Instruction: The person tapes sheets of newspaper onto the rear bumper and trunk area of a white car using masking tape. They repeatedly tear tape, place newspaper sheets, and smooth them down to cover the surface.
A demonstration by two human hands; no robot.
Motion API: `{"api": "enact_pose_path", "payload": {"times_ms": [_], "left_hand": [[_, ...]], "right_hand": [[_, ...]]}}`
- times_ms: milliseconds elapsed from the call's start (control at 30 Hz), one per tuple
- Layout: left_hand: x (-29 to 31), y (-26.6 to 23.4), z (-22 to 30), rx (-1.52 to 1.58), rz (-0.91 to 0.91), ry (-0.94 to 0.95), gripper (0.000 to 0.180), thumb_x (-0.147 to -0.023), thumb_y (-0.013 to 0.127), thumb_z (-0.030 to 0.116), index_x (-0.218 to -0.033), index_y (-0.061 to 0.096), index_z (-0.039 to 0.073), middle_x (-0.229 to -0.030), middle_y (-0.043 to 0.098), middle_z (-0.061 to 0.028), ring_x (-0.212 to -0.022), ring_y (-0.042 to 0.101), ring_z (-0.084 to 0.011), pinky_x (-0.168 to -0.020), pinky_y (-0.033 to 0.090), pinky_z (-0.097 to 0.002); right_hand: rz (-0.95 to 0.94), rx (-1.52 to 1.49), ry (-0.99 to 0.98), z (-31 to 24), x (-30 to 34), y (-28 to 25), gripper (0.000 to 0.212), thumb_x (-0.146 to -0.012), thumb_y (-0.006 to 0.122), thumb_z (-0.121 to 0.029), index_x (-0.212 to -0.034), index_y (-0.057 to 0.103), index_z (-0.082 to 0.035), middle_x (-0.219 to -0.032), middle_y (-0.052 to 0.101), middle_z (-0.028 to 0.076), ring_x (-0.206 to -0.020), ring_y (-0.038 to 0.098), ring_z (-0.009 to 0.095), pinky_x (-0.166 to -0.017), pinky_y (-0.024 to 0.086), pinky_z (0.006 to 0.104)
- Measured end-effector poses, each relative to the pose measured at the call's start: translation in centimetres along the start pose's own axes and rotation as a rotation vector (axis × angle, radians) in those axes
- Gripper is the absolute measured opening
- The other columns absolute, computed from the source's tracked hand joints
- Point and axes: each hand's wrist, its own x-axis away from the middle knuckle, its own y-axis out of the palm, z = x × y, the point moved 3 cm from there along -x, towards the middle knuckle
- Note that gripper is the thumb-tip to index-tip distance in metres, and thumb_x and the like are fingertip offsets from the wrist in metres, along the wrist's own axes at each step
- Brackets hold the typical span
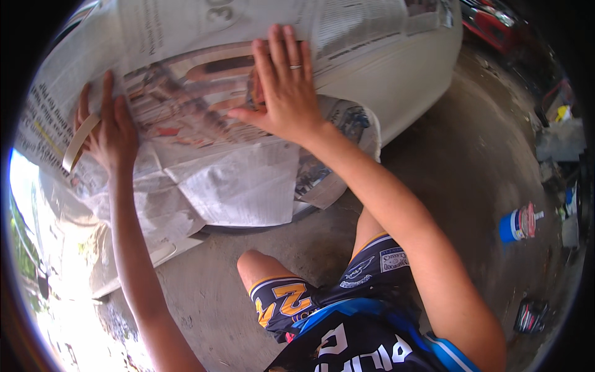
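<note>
Sheets of newspaper (173, 93) cover the side of a white car (409, 87) and hang over its wheel arch. My left hand (114, 133) touches the paper at the left, fingers pointing up. A pale roll of masking tape (80, 144) is hooked on its fingers, edge-on. Flat on the newspaper to the right lies my right hand (285, 93), its fingers stretched out, a ring on one and nothing held. Below the hands, a whitish sheet (242, 189) drapes over the wheel, with part of the dark tyre (266, 229) showing beneath.
On the concrete floor (427, 180) at the right stands a blue and white tub (517, 224) with a pinkish top. A small dark object (532, 315) lies nearer me. A red vehicle (496, 25) is at the far right. My knees are bent below the car's side.
</note>
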Motion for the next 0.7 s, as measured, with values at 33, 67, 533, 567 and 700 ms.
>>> {"api": "enact_pose_path", "payload": {"times_ms": [33, 67, 533, 567, 700], "left_hand": [[-0.1, -0.1, 0.1, 0.095, 0.035, 0.006, 0.042, -0.109, 0.047, 0.045, -0.148, 0.060, 0.038, -0.156, 0.047, -0.0081, -0.142, 0.040, -0.0348, -0.122, 0.022, -0.0581], [-0.2, -0.1, 0.1, 0.136, 0.060, 0.009, 0.042, -0.109, 0.047, 0.045, -0.149, 0.060, 0.038, -0.156, 0.047, -0.0086, -0.142, 0.040, -0.0344, -0.122, 0.023, -0.0585], [0.5, -1.6, -1.2, 0.170, -0.094, -0.047, 0.042, -0.106, 0.061, 0.036, -0.148, 0.063, 0.031, -0.151, 0.053, -0.0156, -0.134, 0.051, -0.0342, -0.111, 0.037, -0.0554], [0.8, -1.5, -1.4, 0.195, -0.095, -0.067, 0.042, -0.106, 0.061, 0.036, -0.148, 0.062, 0.030, -0.151, 0.053, -0.0156, -0.134, 0.051, -0.0338, -0.111, 0.037, -0.0547], [2.9, -1.2, -2.7, 0.160, -0.107, -0.129, 0.043, -0.107, 0.060, 0.037, -0.148, 0.062, 0.028, -0.152, 0.052, -0.0147, -0.133, 0.052, -0.0340, -0.111, 0.038, -0.0532]], "right_hand": [[-0.010, -0.011, 0.010, -0.1, 0.0, 0.0, 0.127, -0.083, 0.064, -0.081, -0.166, 0.012, 0.000, -0.171, 0.006, 0.030, -0.160, 0.002, 0.047, -0.128, 0.003, 0.0632], [-0.022, -0.019, 0.019, -0.1, -0.1, -0.1, 0.127, -0.083, 0.065, -0.080, -0.166, 0.012, 0.000, -0.171, 0.006, 0.030, -0.160, 0.002, 0.047, -0.128, 0.003, 0.0632], [0.244, -0.254, 0.248, -0.4, -0.2, -3.4, 0.095, -0.094, 0.075, -0.036, -0.162, 0.022, 0.002, -0.167, 0.015, 0.034, -0.156, 0.018, 0.048, -0.124, 0.018, 0.0604], [0.245, -0.318, 0.325, -1.2, 0.3, -3.5, 0.094, -0.094, 0.076, -0.033, -0.162, 0.021, 0.003, -0.166, 0.015, 0.035, -0.156, 0.019, 0.047, -0.124, 0.019, 0.0595], [0.187, -0.554, 0.417, -5.6, 2.0, -3.6, 0.090, -0.097, 0.072, -0.025, -0.162, 0.018, 0.005, -0.167, 0.015, 0.032, -0.153, 0.028, 0.044, -0.123, 0.024, 0.0544]]}}
